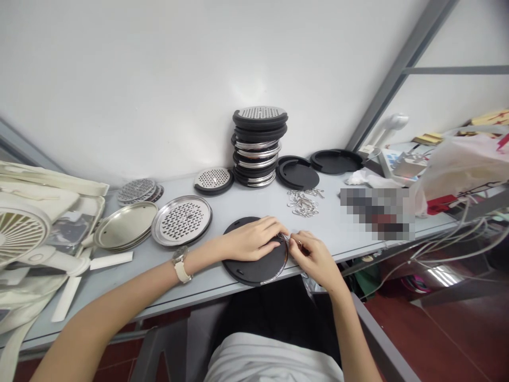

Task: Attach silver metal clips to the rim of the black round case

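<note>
A round black disc with a shiny metal rim point(254, 268) lies at the table's front edge. My left hand point(252, 239) rests on top of it, fingers curled toward its right rim, pressing it down. My right hand point(312, 254) sits just right of the disc, fingers pinched on a small metal clip at the rim. The clip itself is mostly hidden between the fingertips. A watch with a pale strap is on my left wrist point(181, 263).
A pile of metal clips point(304, 202) lies behind the hands. A tall stack of black-and-metal discs point(258, 146) stands by the wall, black lids point(298, 172) to its right. Perforated metal plates point(182, 220) and plain trays point(125, 225) lie left. A white fan point(24, 228) sits far left.
</note>
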Demonstrator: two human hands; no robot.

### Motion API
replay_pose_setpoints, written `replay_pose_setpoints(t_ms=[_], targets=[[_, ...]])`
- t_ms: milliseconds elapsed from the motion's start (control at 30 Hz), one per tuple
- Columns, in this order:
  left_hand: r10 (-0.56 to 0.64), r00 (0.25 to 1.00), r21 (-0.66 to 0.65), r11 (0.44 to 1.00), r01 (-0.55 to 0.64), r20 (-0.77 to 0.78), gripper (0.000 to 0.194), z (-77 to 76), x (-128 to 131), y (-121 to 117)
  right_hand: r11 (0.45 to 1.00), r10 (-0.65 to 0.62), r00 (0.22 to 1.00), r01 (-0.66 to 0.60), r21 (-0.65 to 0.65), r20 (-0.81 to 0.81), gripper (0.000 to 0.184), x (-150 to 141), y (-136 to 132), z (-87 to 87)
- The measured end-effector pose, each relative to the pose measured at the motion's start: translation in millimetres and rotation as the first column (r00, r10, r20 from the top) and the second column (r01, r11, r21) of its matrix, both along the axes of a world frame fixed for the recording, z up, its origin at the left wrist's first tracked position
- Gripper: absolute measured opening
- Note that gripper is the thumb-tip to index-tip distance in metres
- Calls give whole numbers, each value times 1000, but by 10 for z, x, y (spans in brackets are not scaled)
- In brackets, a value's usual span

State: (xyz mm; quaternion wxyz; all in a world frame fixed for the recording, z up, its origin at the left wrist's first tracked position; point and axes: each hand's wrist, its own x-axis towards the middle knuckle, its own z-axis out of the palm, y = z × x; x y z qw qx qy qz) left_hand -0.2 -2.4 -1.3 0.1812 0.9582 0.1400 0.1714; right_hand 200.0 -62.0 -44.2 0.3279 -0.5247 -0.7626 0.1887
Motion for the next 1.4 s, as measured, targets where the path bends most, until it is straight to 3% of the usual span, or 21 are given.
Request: replay_pose_setpoints(t_ms=[733,1400], targets=[[0,999,-39,999,2,45,28,4,8,-24,999,-16,1000,17,36,-24,33,-12,-13,-19],[71,994,-2,997,-72,83,25,-53,50,-3,996,-42,998,39,78,41,32,-54,13,-62]])
